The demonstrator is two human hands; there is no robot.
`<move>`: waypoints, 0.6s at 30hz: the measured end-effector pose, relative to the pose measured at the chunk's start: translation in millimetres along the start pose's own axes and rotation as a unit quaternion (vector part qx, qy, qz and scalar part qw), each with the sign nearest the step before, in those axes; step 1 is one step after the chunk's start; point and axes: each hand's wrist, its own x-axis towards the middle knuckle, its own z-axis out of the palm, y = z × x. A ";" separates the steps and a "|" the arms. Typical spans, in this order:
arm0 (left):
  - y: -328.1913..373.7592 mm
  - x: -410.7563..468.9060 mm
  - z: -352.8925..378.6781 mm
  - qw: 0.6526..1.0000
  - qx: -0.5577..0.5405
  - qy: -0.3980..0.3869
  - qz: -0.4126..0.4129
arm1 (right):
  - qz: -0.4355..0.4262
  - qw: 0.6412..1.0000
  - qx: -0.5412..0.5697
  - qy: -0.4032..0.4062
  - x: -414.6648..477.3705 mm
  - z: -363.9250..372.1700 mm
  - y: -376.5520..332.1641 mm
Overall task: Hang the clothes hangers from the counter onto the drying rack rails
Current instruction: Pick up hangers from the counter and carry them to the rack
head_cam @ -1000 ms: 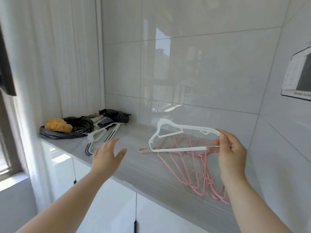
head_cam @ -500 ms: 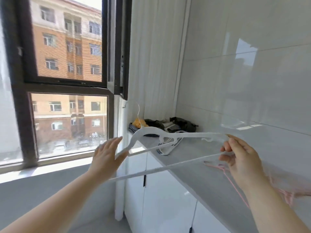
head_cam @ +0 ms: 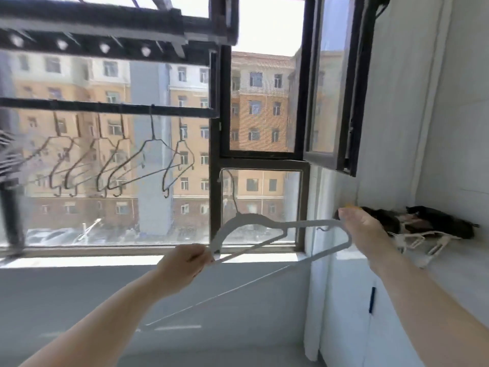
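Observation:
I hold a white hanger (head_cam: 267,226) in front of the window, hook pointing up. My left hand (head_cam: 185,266) grips its left shoulder end. My right hand (head_cam: 367,231) holds its right end near the counter. Up at the left runs the dark drying rack rail (head_cam: 105,107), with several hangers (head_cam: 148,162) hooked on it in a row. More white hangers (head_cam: 423,239) lie on the counter (head_cam: 463,271) at the right.
A dark bundle of cloth (head_cam: 434,221) lies at the counter's far end. An open window sash (head_cam: 333,83) juts inward above the counter. The rack's upper frame (head_cam: 105,27) crosses the top left. White cabinet doors (head_cam: 352,313) stand below the counter.
My view has swung left from the counter to the window and rack. My left hand, open a moment ago, now grips the hanger's left end. The hanger has moved left, away from the counter.

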 end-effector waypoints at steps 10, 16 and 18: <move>-110.6 -162.1 -204.7 0.970 0.182 0.098 -0.126 | -0.180 0.923 0.015 -0.341 -119.0 280.9 -142.7; -154.4 -262.5 -290.1 0.942 0.186 0.185 -0.210 | -0.218 0.828 0.078 -0.511 -210.9 402.5 -212.2; -166.8 -289.0 -308.7 0.929 0.194 0.204 -0.239 | -0.192 0.801 0.126 -0.553 -237.7 431.9 -230.3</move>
